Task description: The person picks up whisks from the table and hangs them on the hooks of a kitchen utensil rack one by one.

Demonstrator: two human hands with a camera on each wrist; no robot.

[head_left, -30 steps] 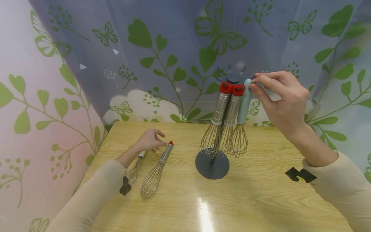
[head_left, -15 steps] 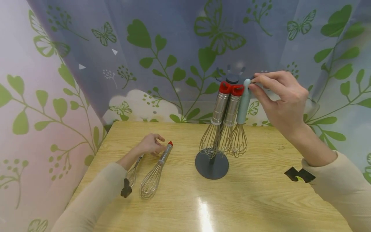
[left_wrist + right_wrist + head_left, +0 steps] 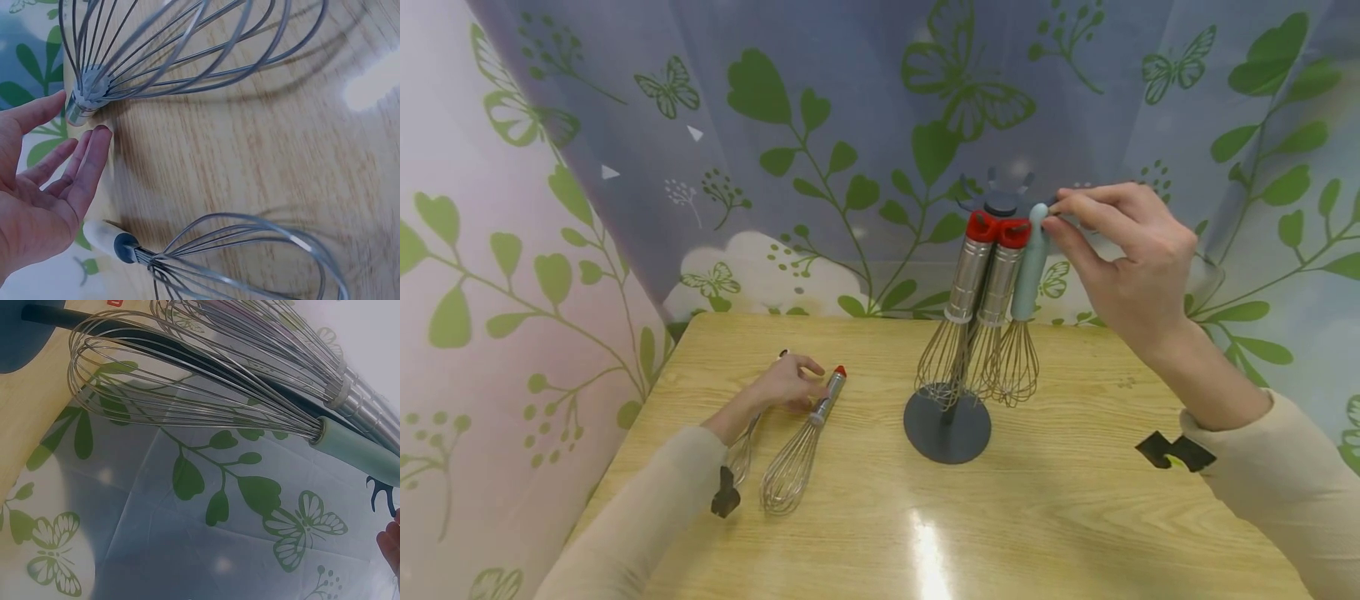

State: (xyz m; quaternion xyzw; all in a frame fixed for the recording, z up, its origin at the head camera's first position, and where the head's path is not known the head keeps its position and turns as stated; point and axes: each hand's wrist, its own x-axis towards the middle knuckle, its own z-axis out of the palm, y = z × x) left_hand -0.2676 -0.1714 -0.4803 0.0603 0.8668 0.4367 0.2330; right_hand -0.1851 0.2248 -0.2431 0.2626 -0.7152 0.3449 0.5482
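Note:
A dark whisk stand (image 3: 947, 433) holds two steel-handled whisks (image 3: 967, 279) with red tops and a mint-handled whisk (image 3: 1030, 275). My right hand (image 3: 1138, 258) pinches a dark hook of the stand beside the mint handle's top; in the right wrist view its fingertips meet the hook (image 3: 381, 495) at the edge. On the table lies another steel whisk (image 3: 793, 467) with a red tip. Beside its handle is my left hand (image 3: 786, 385), its thumb and fingers apart around the handle in the left wrist view. A smaller white-handled whisk (image 3: 109, 240) lies beneath that hand.
The wooden table (image 3: 1075, 500) ends at a patterned cloth backdrop (image 3: 850, 125) behind and at the left. Bare hooks fan out from the stand's top (image 3: 1000, 200).
My left hand lowers and shifts slightly, coming over the handle of the red-tipped whisk on the table. My right hand stays at the stand's top.

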